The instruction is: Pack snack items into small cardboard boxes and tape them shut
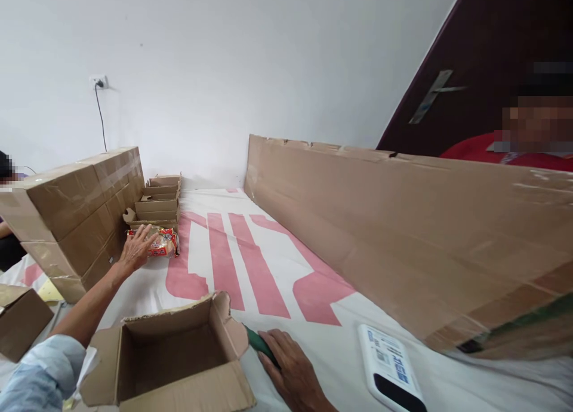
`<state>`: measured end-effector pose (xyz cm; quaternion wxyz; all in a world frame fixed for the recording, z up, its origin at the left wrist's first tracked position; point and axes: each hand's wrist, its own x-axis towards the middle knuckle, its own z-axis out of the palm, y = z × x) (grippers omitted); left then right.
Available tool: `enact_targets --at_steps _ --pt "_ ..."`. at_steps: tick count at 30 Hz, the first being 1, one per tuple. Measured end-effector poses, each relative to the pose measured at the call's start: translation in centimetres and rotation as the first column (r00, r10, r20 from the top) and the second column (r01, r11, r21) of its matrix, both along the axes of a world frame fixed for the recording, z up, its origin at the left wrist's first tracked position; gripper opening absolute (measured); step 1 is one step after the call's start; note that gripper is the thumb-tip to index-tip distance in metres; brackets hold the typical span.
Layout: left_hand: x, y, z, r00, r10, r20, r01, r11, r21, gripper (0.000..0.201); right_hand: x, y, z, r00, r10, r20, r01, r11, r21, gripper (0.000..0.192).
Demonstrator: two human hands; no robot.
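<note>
1 open cardboard box (192,394) lies nearest the camera, flaps spread, the visible part of its inside showing bare cardboard. Just beyond its right corner is the person's right hand (293,367), its fingers curled round 1 green object (258,342); most of that object is hidden, and its exposed end reaches the box's torn edge. The left hand (138,249) stretches past the box's other side, fingers open and spread over 1 red-and-clear packet (165,245); whether the fingers press on it or grip it, I cannot tell. The packet lies on the white cloth (268,221), which bears broad pink shapes, at the near end of a row of open boxes (156,206). I count at least 3 in that row, overlapping. Beside them stands a stack of closed boxes (74,203), at least 4 showing. 1 more box (22,322) sits at the left edge.

Right of the right hand lies 1 flat white device (388,364) with 1 dark panel and blue print. 1 long cardboard sheet (394,239) stands along that side. 2 other people are partly in view: 1 in red (474,148) behind the sheet, 1 at the far left. The wall has 1 socket (98,82) with 1 plugged cable; the dark door (483,54) has 1 handle.
</note>
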<state>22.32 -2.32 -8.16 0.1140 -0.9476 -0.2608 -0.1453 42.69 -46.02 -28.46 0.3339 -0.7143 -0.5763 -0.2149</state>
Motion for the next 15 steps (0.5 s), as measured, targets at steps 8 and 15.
enact_targets --at_steps 8,15 --pt "-4.4 -4.6 5.2 0.99 -0.06 0.128 0.084 0.978 -0.192 0.045 -0.7 -0.3 0.9 0.997 -0.003 -0.08 -0.006 0.993 -0.121 0.024" --pt "-12.4 -17.8 11.7 0.91 -0.214 0.355 0.344 0.868 -0.358 0.036 -0.9 -0.1 1.2 0.998 -0.03 -0.063 0.018 0.985 -0.172 0.022"
